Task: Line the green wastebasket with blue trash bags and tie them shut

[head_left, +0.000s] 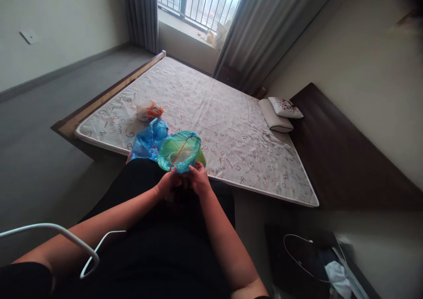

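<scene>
By the mattress's near edge, the bag over the green bin looks light, limp and slippery, best held by its rim, where left hand and right hand pinch it, fingers narrow.

Left hand and right hand pinching near rim of open blue-green bag, red string across opening. Blue bag just left. Mattress beyond, pillows at far right.
</scene>
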### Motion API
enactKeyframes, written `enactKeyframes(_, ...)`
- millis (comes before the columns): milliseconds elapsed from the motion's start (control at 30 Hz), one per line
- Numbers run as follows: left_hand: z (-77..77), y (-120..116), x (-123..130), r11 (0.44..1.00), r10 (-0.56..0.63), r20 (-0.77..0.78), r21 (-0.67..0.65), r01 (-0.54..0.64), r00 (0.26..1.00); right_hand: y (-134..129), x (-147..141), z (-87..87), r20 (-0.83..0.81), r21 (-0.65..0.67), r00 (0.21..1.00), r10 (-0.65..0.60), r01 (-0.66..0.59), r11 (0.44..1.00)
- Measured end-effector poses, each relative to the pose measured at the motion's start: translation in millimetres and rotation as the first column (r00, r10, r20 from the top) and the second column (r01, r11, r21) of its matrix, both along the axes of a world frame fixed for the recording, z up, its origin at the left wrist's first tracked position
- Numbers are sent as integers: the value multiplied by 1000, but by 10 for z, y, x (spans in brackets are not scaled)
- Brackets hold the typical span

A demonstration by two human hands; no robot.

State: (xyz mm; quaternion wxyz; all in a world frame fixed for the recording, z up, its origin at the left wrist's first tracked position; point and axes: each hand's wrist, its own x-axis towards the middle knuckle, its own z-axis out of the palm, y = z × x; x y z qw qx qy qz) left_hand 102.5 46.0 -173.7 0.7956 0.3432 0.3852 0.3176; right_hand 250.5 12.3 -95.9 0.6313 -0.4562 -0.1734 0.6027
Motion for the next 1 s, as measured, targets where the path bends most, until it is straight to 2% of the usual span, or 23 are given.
enactKeyframes(67,26,-7,-10,1000,31,2,5,-31,1000,-18,14,33,-63,7,998,28,-28,1000)
enactKeyframes(200,125,-12,-28,992,122,12,18,-122,993,-64,38,88,-106,58,994,-17,24,998)
enactKeyframes(333,245,18,-26,974,215,4,-79,-214,977,-94,35,134,-132,77,986,-103,114,991)
enactKeyframes(433,318,42,-23,942,278,-11,-195,-275,961,-106,20,162,-94,43,983,-156,161,986)
enactKeyframes(567,353,57,-22,939,258,-26,-227,-257,966,-135,-16,174,36,41,986,-162,161,986)
enactKeyframes(667,334,66,-23,948,258,-51,-178,-263,965,-161,-41,163,163,65,975,-152,143,988)
enactKeyframes(800,300,77,-44,943,322,-99,-50,-328,942,-186,-60,162,333,61,932,-143,130,990)
enactKeyframes(900,292,75,-76,922,386,-132,60,-382,913,-201,-77,185,356,56,922,-152,141,988)
enactKeyframes(1000,285,64,-107,890,432,-180,244,-385,884,-214,-102,212,358,61,923,-142,128,990)
